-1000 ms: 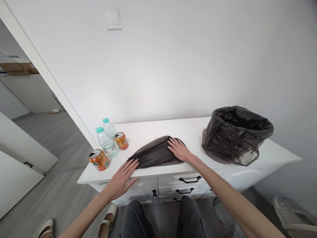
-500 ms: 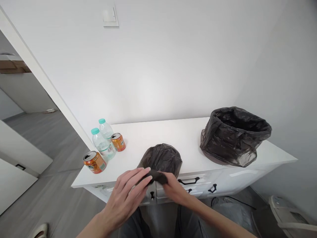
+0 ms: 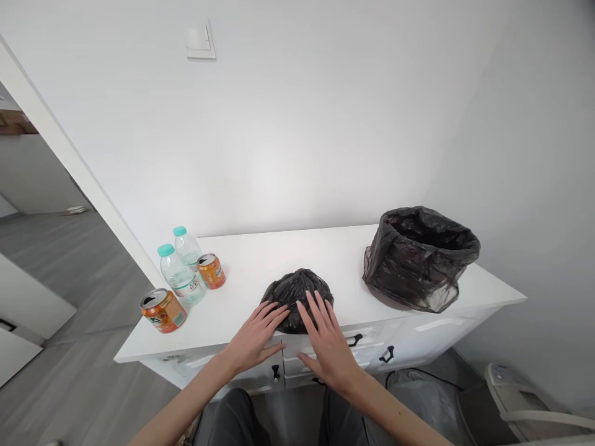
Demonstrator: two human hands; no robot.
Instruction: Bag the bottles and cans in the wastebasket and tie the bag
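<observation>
Both of my hands are at the front edge of the white cabinet top (image 3: 264, 254), palms down, about a gathered black plastic bundle (image 3: 298, 285). The bundle sits near the middle of that edge, low and domed, its creases drawn toward a peak at the top.

My left hand (image 3: 253, 337) lies along its left side: fingers straight and a little apart, tips on the plastic, thumb held off toward the right. My right hand (image 3: 328, 347) comes over the front right part, fingers spread wider, thumb well out to the left. Neither hand is clamped on anything (how hard the fingertips press, I cannot tell). The two thumbs point toward each other with a gap between.

Left end of the top: two clear bottles with teal caps, the nearer bottle (image 3: 182, 279) labelled, the farther bottle (image 3: 187, 246) just behind it. An orange can (image 3: 211, 271) stands beside them on the right; a second orange can (image 3: 163, 311) stands nearer to me, close to the front edge.

Right end: an open-mouthed container covered in black plastic (image 3: 413, 279), upright, well apart from my right hand. Its inside is too dark to read.

On the wall, a light switch (image 3: 201, 42).
</observation>
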